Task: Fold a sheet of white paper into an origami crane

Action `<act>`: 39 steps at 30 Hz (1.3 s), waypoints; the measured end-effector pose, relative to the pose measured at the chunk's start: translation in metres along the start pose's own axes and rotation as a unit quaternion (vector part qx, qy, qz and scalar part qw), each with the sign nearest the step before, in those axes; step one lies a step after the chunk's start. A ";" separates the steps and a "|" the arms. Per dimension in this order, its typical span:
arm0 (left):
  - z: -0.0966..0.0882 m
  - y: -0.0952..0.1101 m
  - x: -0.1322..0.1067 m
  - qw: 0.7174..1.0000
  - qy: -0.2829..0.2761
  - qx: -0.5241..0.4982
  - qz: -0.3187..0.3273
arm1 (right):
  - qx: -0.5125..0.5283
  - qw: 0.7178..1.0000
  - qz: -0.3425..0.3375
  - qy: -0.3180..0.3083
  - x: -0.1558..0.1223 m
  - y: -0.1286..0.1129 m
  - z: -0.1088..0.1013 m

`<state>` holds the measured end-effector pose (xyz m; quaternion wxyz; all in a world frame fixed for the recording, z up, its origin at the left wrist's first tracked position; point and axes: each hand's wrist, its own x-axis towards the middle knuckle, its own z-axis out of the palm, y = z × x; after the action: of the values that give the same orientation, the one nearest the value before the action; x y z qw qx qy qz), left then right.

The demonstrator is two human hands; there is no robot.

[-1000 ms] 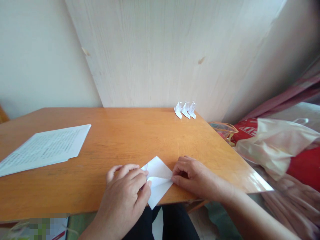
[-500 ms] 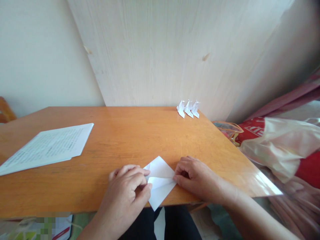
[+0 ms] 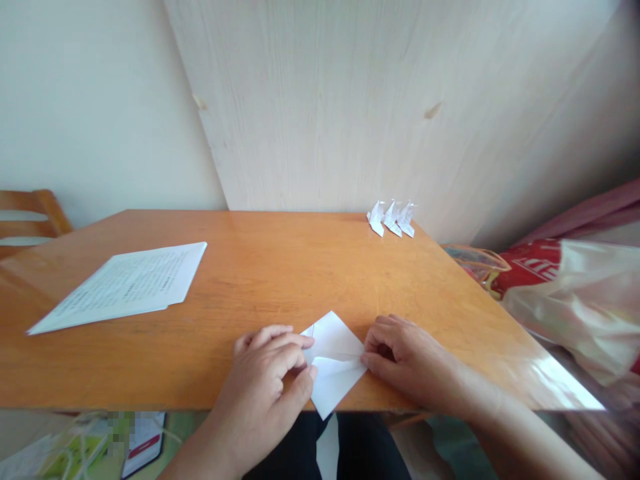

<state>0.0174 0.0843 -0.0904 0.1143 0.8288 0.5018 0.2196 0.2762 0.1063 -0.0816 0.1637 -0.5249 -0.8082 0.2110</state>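
Observation:
A white sheet of paper, folded into a diamond, lies at the near edge of the wooden table, its lowest corner poking past that edge. A flap with a raised, slightly curved edge runs across its middle. My left hand pinches the left corner between thumb and fingers. At the right corner, the thumb and curled fingers of my right hand grip the paper. Both palms face down, close to the tabletop.
Three folded paper figures stand in a row at the table's far right corner. A stack of printed sheets lies on the left. A wooden chair stands beyond. Red and cream bags sit off the right side.
The camera view has turned slightly left, so everything sits further right. Both hands keep their hold on the folded paper, with no clear change in its shape.

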 end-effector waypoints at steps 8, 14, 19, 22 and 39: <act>0.004 0.004 0.003 0.999 0.022 0.031 0.004 | -0.011 1.000 -0.004 -0.001 -0.001 0.001 0.001; 0.007 0.008 0.003 0.998 0.034 0.054 0.000 | -0.047 0.999 0.001 0.005 0.001 -0.005 0.001; 0.009 0.011 0.004 0.998 0.040 0.056 -0.014 | -0.056 0.998 0.008 0.014 0.002 -0.008 0.003; 0.010 0.011 0.004 0.997 0.045 0.056 -0.021 | -0.055 0.998 0.012 0.015 0.002 -0.008 0.003; 0.013 0.014 0.000 0.997 0.053 0.045 -0.031 | -0.046 0.998 0.009 0.037 0.000 -0.005 0.008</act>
<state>0.0346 0.0780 -0.0962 0.0570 0.8042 0.5420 0.2372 0.2689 0.1030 -0.0859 0.1676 -0.5464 -0.8057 0.1558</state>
